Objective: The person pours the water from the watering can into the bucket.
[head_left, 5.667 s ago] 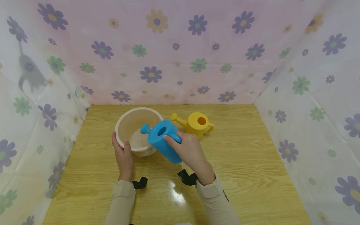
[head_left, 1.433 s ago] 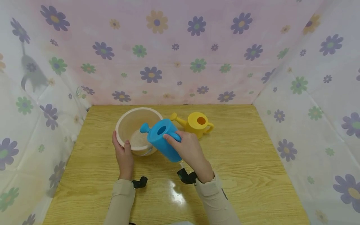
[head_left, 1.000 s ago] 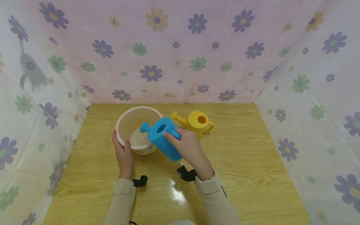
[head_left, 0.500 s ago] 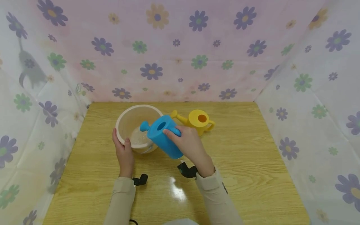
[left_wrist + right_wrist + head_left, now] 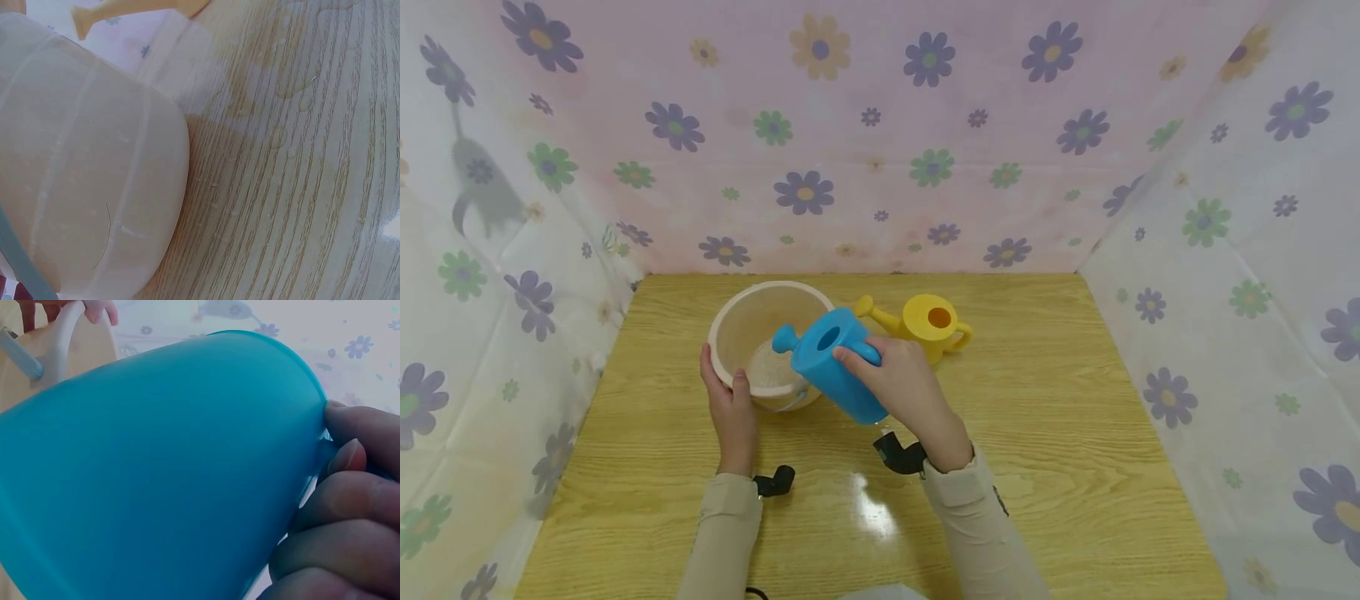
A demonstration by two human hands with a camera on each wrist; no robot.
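A cream-white bucket [image 5: 730,329] stands on the wooden table, left of the middle. My left hand [image 5: 735,421] grips its near-left side, thumb over the rim and fingers along the outer wall. In my right hand [image 5: 910,392] is the handle of a blue toy watering can [image 5: 846,379], tilted so that its spout head [image 5: 785,338] hangs over the bucket's opening. Curled fingers [image 5: 350,503] wrap that handle in the right wrist view, where the can's body fills the middle. The bucket's wall [image 5: 94,156] takes up the left of the left wrist view.
A yellow watering can [image 5: 925,321] stands right of the bucket, its spout pointing left. Wet drops [image 5: 278,137] lie on the table beside the bucket. Flowered cloth [image 5: 865,158] encloses the back and both sides. Black wrist mounts [image 5: 775,481] stick out from both cuffs.
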